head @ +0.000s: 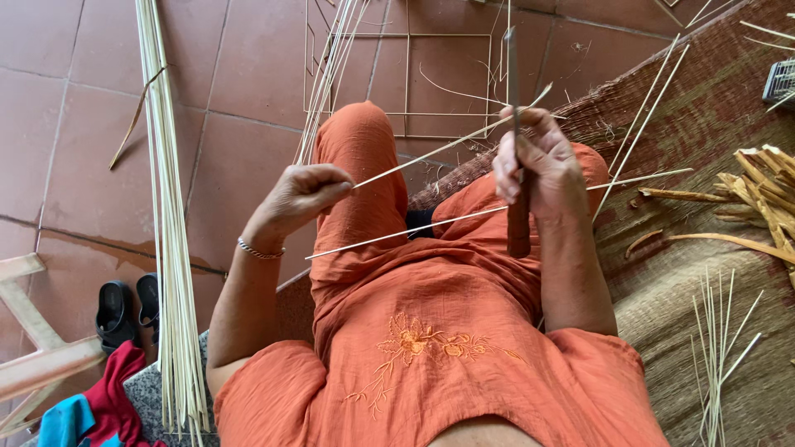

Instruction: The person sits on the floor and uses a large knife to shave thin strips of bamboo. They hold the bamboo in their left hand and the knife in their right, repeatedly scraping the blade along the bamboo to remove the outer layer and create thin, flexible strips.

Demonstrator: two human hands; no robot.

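We see the left hand [300, 197] pinching a thin bamboo strip [431, 151] in narrow fingers; the right hand [534, 161] grips a knife [517, 211] against it above the lap.

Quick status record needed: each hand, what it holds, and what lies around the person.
left hand: pinches one end of a thin bamboo strip
right hand: grips a long knife, blade up, against the strip
second strip: lies across the lap
left side: bundle of long strips, black sandals
right side: woven mat, bamboo offcuts
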